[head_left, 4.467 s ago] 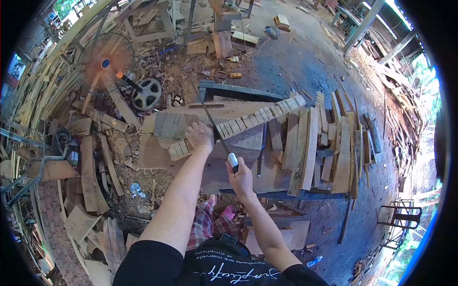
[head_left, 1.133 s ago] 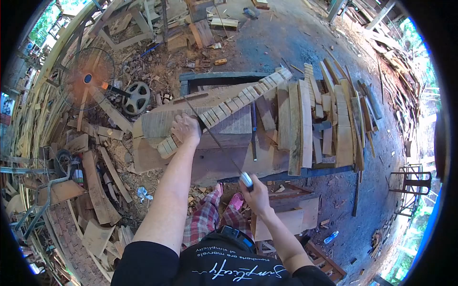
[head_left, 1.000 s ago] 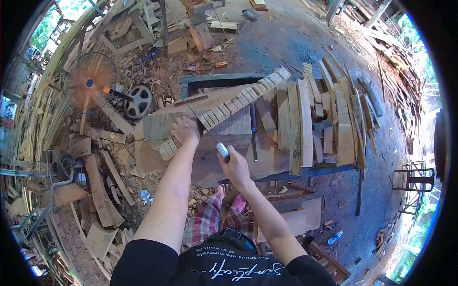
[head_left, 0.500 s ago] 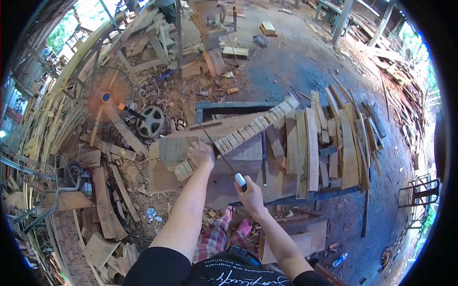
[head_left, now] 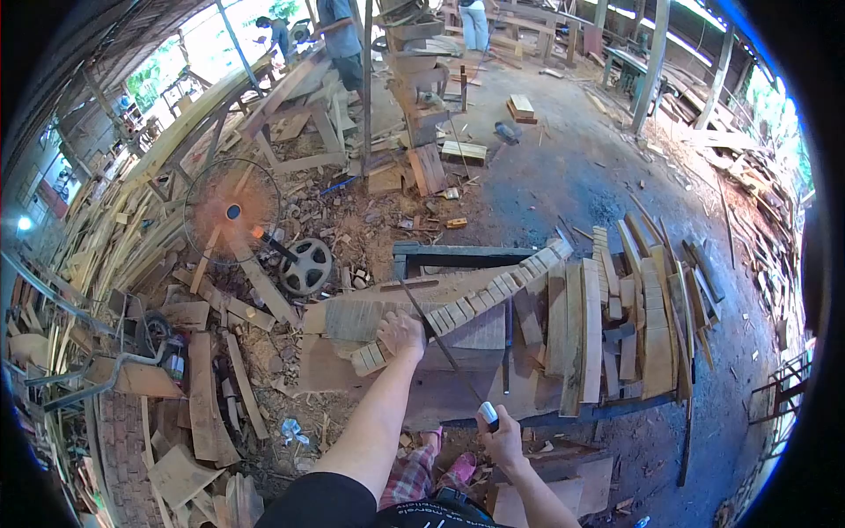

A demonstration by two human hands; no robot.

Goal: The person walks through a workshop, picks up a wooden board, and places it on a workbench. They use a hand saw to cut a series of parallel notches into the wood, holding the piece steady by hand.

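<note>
A long wooden strip (head_left: 475, 304) with evenly spaced crosswise cuts lies diagonally over the board-topped bench (head_left: 422, 383). My left hand (head_left: 402, 334) is closed on this strip near its lower left end. In my right hand (head_left: 504, 436) is the light-coloured handle of a long thin blade (head_left: 453, 361). The blade runs up and to the left, crossing the strip just right of my left hand. Whether its edge sits inside a cut is too small to tell.
Curved wooden boards (head_left: 581, 339) lie side by side at the right of the bench. A wire-cage fan (head_left: 233, 212) and a spoked wheel (head_left: 305, 267) stand at the left among scraps. People (head_left: 340, 40) are in the background. Stacked timber (head_left: 167, 145) lines the left side.
The view has tilted up, so the bench and hands appear lower and further right, and people now show at the top. My right hand has moved slightly down and away from the strip with the handle.
</note>
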